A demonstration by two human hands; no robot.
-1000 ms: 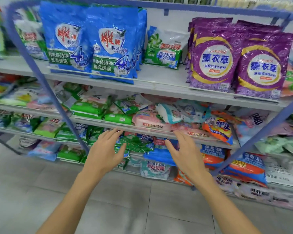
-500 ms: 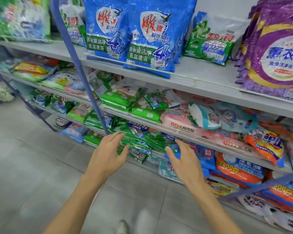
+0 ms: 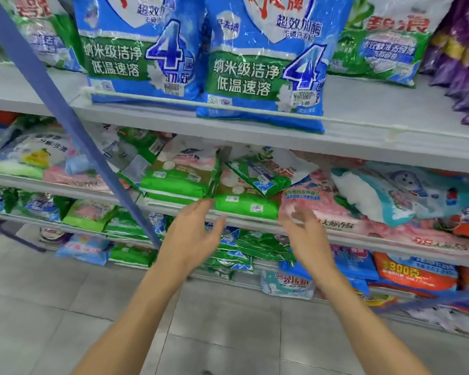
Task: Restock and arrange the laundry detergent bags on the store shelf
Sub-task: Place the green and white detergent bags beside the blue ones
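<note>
Both hands at the middle shelf [image 3: 244, 218], on which the laundry detergent bags lie flat in loose, overlapping piles. The left hand [image 3: 192, 236] and right hand [image 3: 306, 239] are bare and hold nothing. Their fingers [image 3: 201, 209] are extended and slightly spread, palms turned toward each other. They are level with the shelf edge, on either side of a green-ended bag [image 3: 245, 205]. Whether any fingertip touches it cannot be told, as the right hand is blurred. This bag lies between a stack of green bags [image 3: 179, 182] and a pink bag [image 3: 317, 204], with a small tilted bag [image 3: 266, 171] resting on top. Larger blue bags [image 3: 263, 63] stand upright on the shelf above. The bags appear to be soft film pouches of powder, so they are probably moderately heavy, slack in the middle, glossy and somewhat slippery. A pouch lifted by one corner would likely sag and let its contents shift. The sounder hold seems to be both hands on the two sides or beneath the body, after the tilted bag is cleared. Compared with the frames of a second and half a second ago, the view has closed in on the shelving. The hands, then lower and in front of the green bags on the shelf below, have risen to the middle shelf, still empty and spread.
</note>
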